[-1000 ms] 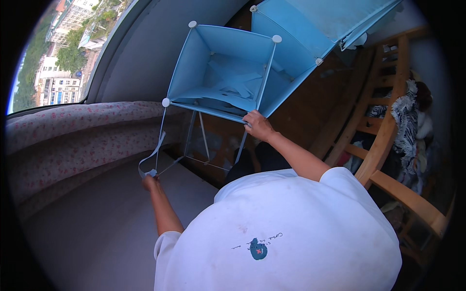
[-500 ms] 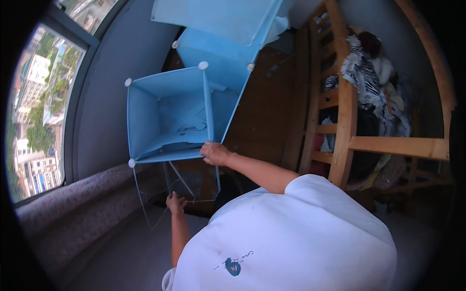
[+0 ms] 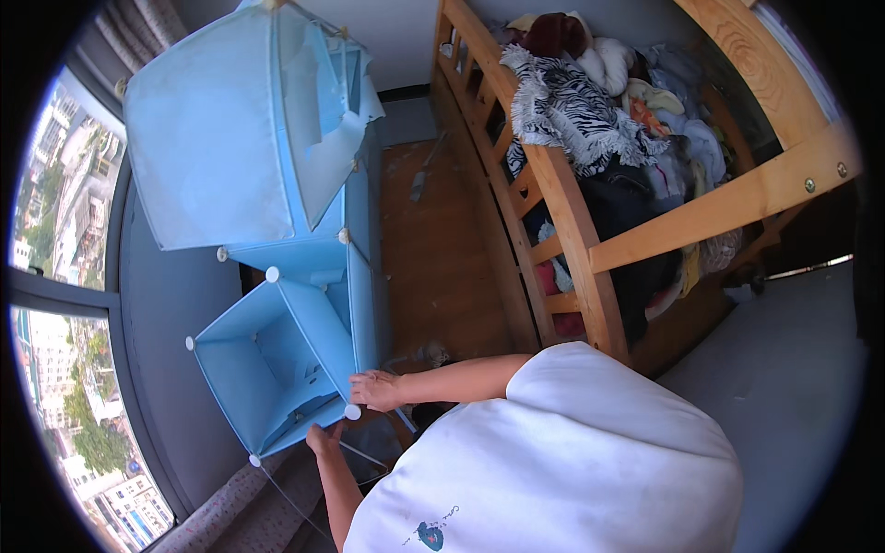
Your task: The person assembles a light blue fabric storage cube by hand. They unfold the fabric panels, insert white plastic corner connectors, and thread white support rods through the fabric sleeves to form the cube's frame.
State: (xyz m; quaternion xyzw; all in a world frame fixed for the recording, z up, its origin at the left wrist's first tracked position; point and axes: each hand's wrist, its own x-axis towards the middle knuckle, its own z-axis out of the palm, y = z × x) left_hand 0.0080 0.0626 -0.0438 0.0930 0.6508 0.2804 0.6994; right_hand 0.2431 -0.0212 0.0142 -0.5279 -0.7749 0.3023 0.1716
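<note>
A light-blue cube shelf (image 3: 241, 361) made of thin panels stands at the lower left, its open front facing up toward me. White round connectors (image 3: 352, 412) cap its corners. My right hand (image 3: 376, 391) is closed around the right edge of the shelf, just above the near right connector. My left hand (image 3: 323, 439) grips the lower front edge, a little left of the same connector; its fingertips are partly hidden by the panel. Inside the shelf lies a loose, torn-looking blue sheet (image 3: 300, 396). Thin metal rods (image 3: 364, 454) show below it.
Behind the cube, more blue shelving rises with a large cover panel (image 3: 207, 138) and a torn flap. A window (image 3: 78, 387) lies left. To the right, a wooden bed frame (image 3: 562, 212) holds piled clothes and a zebra-print cloth (image 3: 585, 111). Brown flooring (image 3: 433, 267) runs between.
My left hand has come up from the rods under the shelf to its lower edge. My right hand stays at the shelf's near right corner. The view has swung, showing more shelving and bed.
</note>
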